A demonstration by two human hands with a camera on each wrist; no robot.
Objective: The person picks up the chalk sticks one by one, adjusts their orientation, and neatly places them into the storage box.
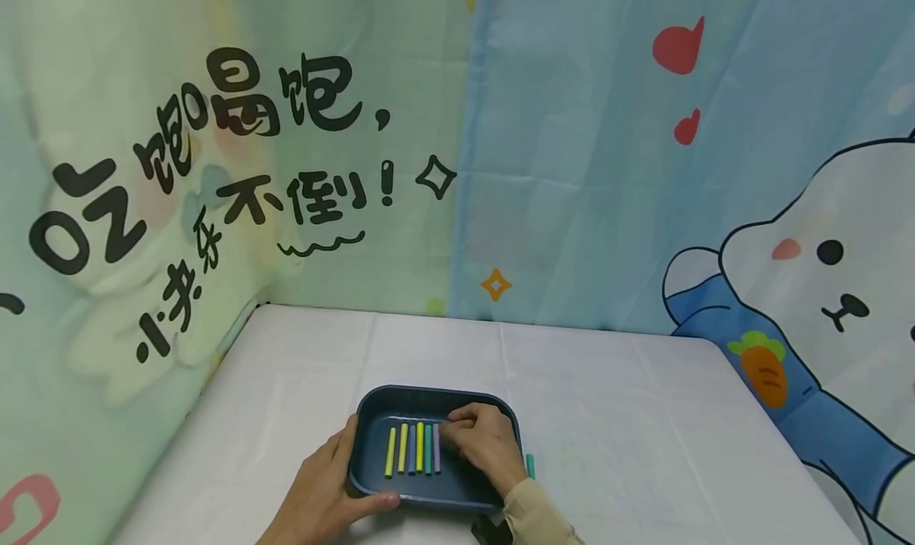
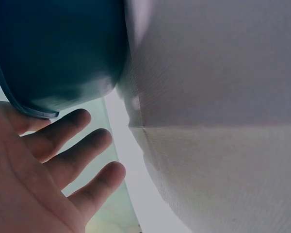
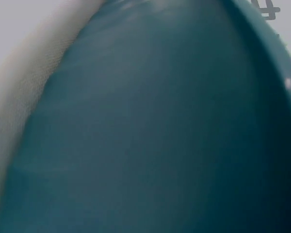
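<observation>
A dark blue tray point(image 1: 429, 493) stands on the table, with several thin chalk-like sticks side by side in it, in yellow, teal and purple. My left hand point(image 1: 325, 477) spans its near left corner, thumb at the front rim, fingers along the left side. In the left wrist view the fingers point(image 2: 89, 145) are straight and spread, one at the rim. Inside the tray, my right hand point(image 1: 486, 442) has bent fingers, their tips right beside the purple stick point(image 1: 438, 448) at the row's right end. I cannot tell whether they pinch it. The right wrist view holds mostly tray wall point(image 3: 150, 121).
A teal stick point(image 1: 530, 465) lies on the white tablecloth point(image 1: 643, 450) just right of the tray, partly behind the right forearm. Something black point(image 1: 492, 531) shows at the right wrist. Printed curtains point(image 1: 572, 172) hang behind and left of the table.
</observation>
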